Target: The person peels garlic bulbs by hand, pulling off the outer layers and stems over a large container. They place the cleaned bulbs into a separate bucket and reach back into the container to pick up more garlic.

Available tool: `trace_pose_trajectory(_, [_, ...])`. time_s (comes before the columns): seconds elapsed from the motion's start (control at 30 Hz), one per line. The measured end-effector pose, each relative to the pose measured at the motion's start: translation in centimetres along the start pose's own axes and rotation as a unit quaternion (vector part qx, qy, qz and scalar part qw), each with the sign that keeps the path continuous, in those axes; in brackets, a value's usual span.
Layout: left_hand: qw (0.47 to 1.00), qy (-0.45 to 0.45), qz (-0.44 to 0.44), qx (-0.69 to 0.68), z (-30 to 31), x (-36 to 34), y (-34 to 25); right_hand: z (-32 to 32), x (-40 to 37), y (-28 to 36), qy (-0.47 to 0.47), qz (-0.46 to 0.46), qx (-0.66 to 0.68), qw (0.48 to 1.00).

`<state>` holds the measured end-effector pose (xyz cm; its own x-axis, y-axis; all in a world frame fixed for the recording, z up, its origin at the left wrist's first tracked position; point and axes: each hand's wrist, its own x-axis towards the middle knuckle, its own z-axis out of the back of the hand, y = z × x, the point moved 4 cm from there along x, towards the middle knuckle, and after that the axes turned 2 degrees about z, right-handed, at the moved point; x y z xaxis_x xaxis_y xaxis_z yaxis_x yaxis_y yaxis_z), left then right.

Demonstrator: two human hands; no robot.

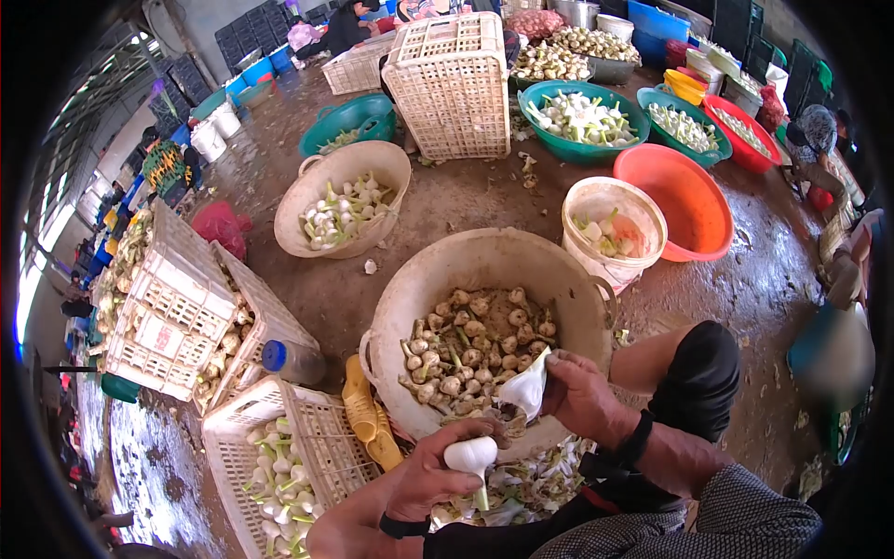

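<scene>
My left hand (436, 480) holds a peeled white garlic bulb (470, 454), its short stem pointing down between the fingers. In my right hand (582, 396), fingers and thumb pinch a piece of white garlic skin (526, 387) that hangs over the near side of a big beige tub (494, 247). Unpeeled, soil-stained garlic bulbs (475, 345) lie in that tub. Below my hands is a heap of torn skins (535, 484).
Peeled garlic fills a white crate (349, 447) at the lower left, beside yellow shoes (365, 415) and a blue-capped jar (293, 361). Ahead stand a beige basin (289, 219), a white bucket (615, 256), an orange basin (684, 200) and a tall crate (447, 93). People sit around the edges.
</scene>
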<state>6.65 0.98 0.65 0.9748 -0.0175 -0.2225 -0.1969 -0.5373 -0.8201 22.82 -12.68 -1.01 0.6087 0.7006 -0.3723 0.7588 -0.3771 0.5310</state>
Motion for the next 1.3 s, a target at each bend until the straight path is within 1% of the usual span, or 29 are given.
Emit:
trace_pose_trajectory(0.07, [0.991, -0.054, -0.051, -0.111, 0.3, -0.1, -0.3, 1.0, 0.5, 0.9, 0.002, 0.030, -0.130, 0.991])
trace_pose_trajectory(0.1, [0.991, -0.055, -0.083, -0.092, 0.9, -0.1, -0.3, 1.1, 0.5, 0.5, -0.008, 0.028, -0.163, 0.986])
trace_pose_trajectory(0.13, [0.990, -0.060, -0.086, -0.090, 1.5, 0.0, -0.3, 1.0, 0.1, 0.1, -0.002, 0.025, -0.162, 0.986])
trace_pose_trajectory(0.17, [0.983, -0.059, -0.114, -0.133, 2.0, 0.0, -0.5, 0.9, -0.3, -0.5, 0.043, 0.000, -0.267, 0.963])
trace_pose_trajectory(0.2, [0.972, -0.061, -0.144, -0.173, 2.5, -0.1, -0.7, 0.9, -0.7, -1.4, 0.091, -0.023, -0.368, 0.925])
trace_pose_trajectory(0.23, [0.963, -0.097, -0.185, -0.171, 3.2, -0.4, -0.8, 0.7, -1.1, -2.3, 0.146, -0.010, -0.459, 0.876])
trace_pose_trajectory(0.27, [0.957, -0.094, -0.214, -0.171, 3.8, -0.9, -1.6, 0.1, -1.9, -3.0, 0.174, -0.044, -0.519, 0.836])
trace_pose_trajectory(0.33, [0.911, -0.045, -0.294, -0.287, 5.1, -2.1, -3.4, -0.6, -2.9, -4.3, 0.252, -0.036, -0.575, 0.777])
trace_pose_trajectory(0.37, [0.906, -0.080, -0.331, -0.250, 5.5, -3.1, -5.4, -0.8, -3.2, -4.5, 0.268, -0.037, -0.573, 0.774])
trace_pose_trajectory(0.4, [0.870, -0.076, -0.412, -0.260, 5.0, -4.4, -7.5, -1.0, -3.3, -4.6, 0.275, -0.036, -0.578, 0.767])
trace_pose_trajectory(0.47, [0.751, -0.233, -0.558, -0.266, 7.4, -7.9, -10.0, -1.1, -3.4, -4.8, 0.293, -0.035, -0.581, 0.758])
trace_pose_trajectory(0.53, [0.758, -0.195, -0.568, -0.253, 8.5, -10.1, -11.4, -0.6, -3.0, -4.9, 0.241, -0.048, -0.597, 0.764])
trace_pose_trajectory(0.57, [0.740, -0.229, -0.586, -0.238, 8.4, -10.8, -11.7, -0.2, -2.9, -5.1, 0.229, -0.067, -0.579, 0.779])
trace_pose_trajectory(0.6, [0.734, -0.234, -0.594, -0.234, 8.7, -11.6, -12.0, 0.1, -2.8, -5.5, 0.241, -0.069, -0.581, 0.775])
trace_pose_trajectory(0.67, [0.699, -0.271, -0.612, -0.250, 10.0, -13.1, -12.0, 1.1, -2.7, -6.3, 0.233, -0.077, -0.589, 0.770])
trace_pose_trajectory(0.7, [0.729, -0.209, -0.619, -0.202, 10.0, -14.1, -12.5, 1.1, -2.9, -6.5, 0.241, -0.079, -0.598, 0.760])
trace_pose_trajectory(0.73, [0.727, -0.209, -0.622, -0.202, 10.5, -15.2, -12.5, 0.8, -3.1, -6.4, 0.243, -0.078, -0.600, 0.758])
trace_pose_trajectory(0.8, [0.686, -0.236, -0.662, -0.188, 11.3, -17.2, -12.8, 0.3, -3.7, -6.6, 0.255, -0.102, -0.595, 0.755])
trace_pose_trajectory(0.83, [0.668, -0.272, -0.661, -0.206, 11.4, -17.8, -12.7, 0.6, -3.8, -7.0, 0.243, -0.112, -0.587, 0.764])
trace_pose_trajectory(0.87, [0.667, -0.274, -0.662, -0.205, 11.6, -18.2, -12.7, 1.0, -3.8, -7.3, 0.246, -0.114, -0.587, 0.763])
trace_pose_trajectory(0.93, [0.663, -0.332, -0.634, -0.221, 12.8, -18.8, -12.3, 1.7, -3.5, -7.8, 0.260, -0.105, -0.607, 0.743])
trace_pose_trajectory(0.97, [0.691, -0.326, -0.602, -0.233, 13.0, -18.3, -12.2, 1.7, -3.4, -7.9, 0.264, -0.105, -0.608, 0.741])
trace_pose_trajectory(1.07, [0.687, -0.336, -0.592, -0.254, 12.8, -17.4, -12.2, 2.2, -2.9, -8.4, 0.272, -0.071, -0.629, 0.725])
trace_pose_trajectory(1.13, [0.693, -0.343, -0.595, -0.221, 12.2, -17.3, -12.4, 3.4, -2.7, -8.7, 0.282, -0.020, -0.664, 0.692])
trace_pose_trajectory(1.17, [0.705, -0.359, -0.591, -0.159, 12.1, -17.2, -12.6, 3.6, -2.8, -8.7, 0.286, -0.021, -0.663, 0.692])
trace_pose_trajectory(1.2, [0.714, -0.375, -0.584, -0.096, 11.8, -17.0, -12.7, 3.8, -2.9, -8.9, 0.288, -0.048, -0.668, 0.685])
trace_pose_trajectory(1.23, [0.742, -0.355, -0.565, -0.065, 11.0, -15.7, -12.3, 3.8, -3.1, -9.2, 0.290, -0.075, -0.672, 0.677])
trace_pose_trajectory(1.27, [0.767, -0.373, -0.516, -0.084, 11.0, -14.3, -11.4, 3.6, -3.3, -9.3, 0.295, -0.076, -0.672, 0.675])
trace_pose_trajectory(1.3, [0.807, -0.365, -0.461, -0.058, 9.7, -12.7, -10.9, 3.5, -3.4, -9.4, 0.301, -0.088, -0.659, 0.684])
